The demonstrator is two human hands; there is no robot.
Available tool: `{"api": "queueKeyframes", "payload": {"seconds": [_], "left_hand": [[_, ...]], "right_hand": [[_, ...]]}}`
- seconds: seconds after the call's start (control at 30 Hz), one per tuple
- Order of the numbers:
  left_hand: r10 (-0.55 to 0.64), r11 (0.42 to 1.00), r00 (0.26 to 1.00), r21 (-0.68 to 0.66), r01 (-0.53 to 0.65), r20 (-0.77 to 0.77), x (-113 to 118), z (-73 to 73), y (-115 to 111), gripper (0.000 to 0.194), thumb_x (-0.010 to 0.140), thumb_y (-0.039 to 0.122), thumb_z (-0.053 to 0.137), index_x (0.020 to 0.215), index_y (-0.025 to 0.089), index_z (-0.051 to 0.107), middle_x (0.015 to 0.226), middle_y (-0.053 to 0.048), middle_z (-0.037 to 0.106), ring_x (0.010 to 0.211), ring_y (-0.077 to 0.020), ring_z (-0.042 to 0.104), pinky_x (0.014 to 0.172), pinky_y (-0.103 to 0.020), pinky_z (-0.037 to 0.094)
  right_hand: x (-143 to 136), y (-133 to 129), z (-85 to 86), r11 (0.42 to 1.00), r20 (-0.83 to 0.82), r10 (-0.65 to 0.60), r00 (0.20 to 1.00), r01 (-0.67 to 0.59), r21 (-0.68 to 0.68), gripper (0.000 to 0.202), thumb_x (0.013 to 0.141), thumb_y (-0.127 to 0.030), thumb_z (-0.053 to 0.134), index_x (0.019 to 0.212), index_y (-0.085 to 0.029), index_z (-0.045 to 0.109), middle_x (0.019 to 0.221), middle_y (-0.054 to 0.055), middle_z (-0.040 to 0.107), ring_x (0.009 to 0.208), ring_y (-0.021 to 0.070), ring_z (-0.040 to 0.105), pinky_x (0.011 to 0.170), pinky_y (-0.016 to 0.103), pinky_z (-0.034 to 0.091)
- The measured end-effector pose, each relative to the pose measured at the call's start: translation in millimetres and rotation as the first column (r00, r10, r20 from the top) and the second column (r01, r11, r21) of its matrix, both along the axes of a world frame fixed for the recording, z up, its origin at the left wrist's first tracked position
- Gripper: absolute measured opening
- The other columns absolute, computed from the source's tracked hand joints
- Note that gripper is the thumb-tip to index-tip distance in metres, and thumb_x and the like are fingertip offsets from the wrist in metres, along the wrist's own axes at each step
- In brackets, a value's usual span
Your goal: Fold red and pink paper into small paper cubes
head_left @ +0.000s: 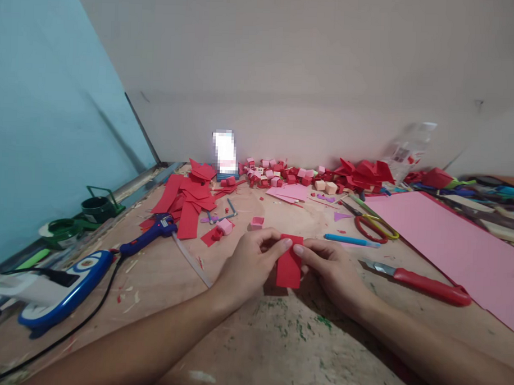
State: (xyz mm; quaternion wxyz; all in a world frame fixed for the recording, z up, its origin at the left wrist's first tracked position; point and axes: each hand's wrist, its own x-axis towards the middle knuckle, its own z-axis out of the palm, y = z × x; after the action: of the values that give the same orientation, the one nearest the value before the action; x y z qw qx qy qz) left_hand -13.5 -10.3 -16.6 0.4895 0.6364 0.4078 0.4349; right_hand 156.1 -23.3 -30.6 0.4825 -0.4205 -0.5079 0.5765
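A small red paper strip (288, 269) is held upright between both hands, above the middle of the wooden table. My left hand (255, 257) pinches its upper left edge, thumb on the front face. My right hand (328, 265) pinches the upper right edge the same way, with the thumb near the other one. The fingers behind the paper are partly hidden. Just beyond my left hand sits a small pink paper box (257, 222). A pink and red piece (225, 227) lies to its left on the table.
Left: blue glue gun (148, 236), blue-white power strip (70, 290) with cable, red paper pieces (189, 212). Back: lit phone (225, 152), many small paper cubes (283, 174), bottle (412, 150). Right: red-handled cutter (431, 285), scissors (370, 228), blue pen (350, 239), pink sheets (453, 238).
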Motion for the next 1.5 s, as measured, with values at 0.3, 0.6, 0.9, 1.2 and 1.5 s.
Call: {"api": "queueKeyframes", "payload": {"seconds": [0.3, 0.6, 0.9, 1.2, 1.5], "left_hand": [[0.001, 1.0, 1.0, -0.032, -0.002, -0.015, -2.3, -3.3, 1.6, 0.028, 0.091, 0.042, 0.064, 0.079, 0.018, 0.07, 0.077, -0.001, 0.069, 0.069, -0.0157, 0.061, 0.062, -0.025, 0.045], [0.034, 0.999, 0.998, 0.025, -0.033, -0.055, -3.7, -4.6, 4.9, 0.029, 0.09, 0.042, 0.064, 0.075, 0.018, 0.069, 0.073, 0.0, 0.067, 0.068, -0.0157, 0.059, 0.062, -0.025, 0.043], [0.042, 0.999, 0.996, 0.002, -0.042, -0.079, -3.7, -2.8, 3.4, 0.026, 0.09, 0.038, 0.063, 0.078, 0.017, 0.073, 0.073, -0.002, 0.068, 0.067, -0.0156, 0.058, 0.062, -0.026, 0.043], [0.033, 0.999, 0.995, 0.0, -0.034, -0.09, -4.7, -0.7, 4.5, 0.023, 0.088, 0.036, 0.065, 0.077, 0.016, 0.073, 0.069, -0.001, 0.065, 0.062, -0.014, 0.054, 0.057, -0.025, 0.039], [0.034, 0.999, 0.995, -0.029, -0.037, -0.095, -5.1, -1.0, 2.8, 0.024, 0.088, 0.036, 0.064, 0.077, 0.016, 0.072, 0.073, -0.001, 0.067, 0.065, -0.0141, 0.056, 0.06, -0.025, 0.041]], "right_hand": [[-2.1, -0.4, 5.3, 1.0, 0.075, -0.017, 0.997, 0.017, -0.006, 0.041, 0.073, -0.055, 0.08, 0.067, -0.015, 0.075, 0.063, 0.003, 0.064, 0.059, 0.0141, 0.052, 0.057, 0.026, 0.041], [-1.6, -0.1, 3.5, 1.0, 0.08, -0.005, 0.997, 0.007, -0.025, 0.038, 0.072, -0.055, 0.08, 0.069, -0.017, 0.076, 0.064, 0.003, 0.065, 0.06, 0.0156, 0.055, 0.058, 0.027, 0.043], [-4.4, -1.7, 9.4, 0.998, 0.06, -0.042, 0.997, 0.045, -0.045, 0.038, 0.068, -0.054, 0.083, 0.064, -0.018, 0.074, 0.059, 0.002, 0.06, 0.056, 0.0139, 0.052, 0.055, 0.026, 0.043], [-7.0, -4.3, 12.5, 0.994, 0.113, -0.087, 0.99, 0.094, -0.064, 0.046, 0.066, -0.061, 0.083, 0.062, -0.017, 0.072, 0.057, 0.002, 0.06, 0.054, 0.0143, 0.05, 0.052, 0.025, 0.041], [-6.5, -3.9, 9.4, 0.994, 0.139, -0.099, 0.985, 0.105, -0.039, 0.047, 0.066, -0.061, 0.084, 0.059, -0.016, 0.072, 0.058, 0.002, 0.062, 0.056, 0.0134, 0.05, 0.054, 0.024, 0.04]]}}
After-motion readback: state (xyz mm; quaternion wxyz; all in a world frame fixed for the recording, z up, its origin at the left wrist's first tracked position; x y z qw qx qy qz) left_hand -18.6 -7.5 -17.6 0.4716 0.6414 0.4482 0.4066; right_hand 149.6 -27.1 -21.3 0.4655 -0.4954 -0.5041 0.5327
